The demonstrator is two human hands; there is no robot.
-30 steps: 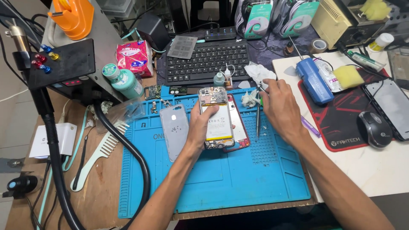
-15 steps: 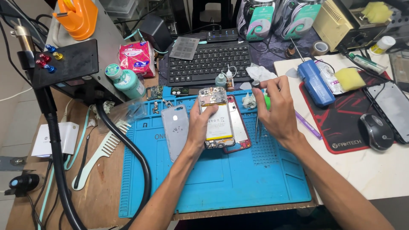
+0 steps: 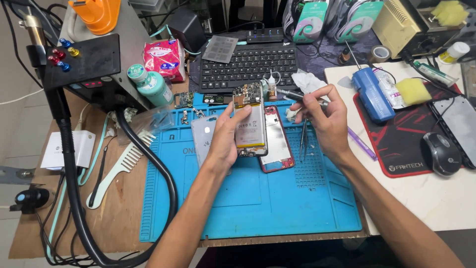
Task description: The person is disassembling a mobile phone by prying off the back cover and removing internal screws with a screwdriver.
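left hand (image 3: 225, 141): grip clamped on opened phone (image 3: 250, 121), raised at frame centre above blue mat (image 3: 258, 198) | right hand (image 3: 325, 119): grip together on tweezers (image 3: 302, 139), tips pointing down, just right of phone | red-rimmed phone frame (image 3: 277, 141) flat on mat beneath | keyboard (image 3: 250, 62) upper centre of worktop

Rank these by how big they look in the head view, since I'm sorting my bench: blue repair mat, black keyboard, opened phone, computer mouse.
1. blue repair mat
2. black keyboard
3. opened phone, held nearer the camera in the left hand, so less sure
4. computer mouse
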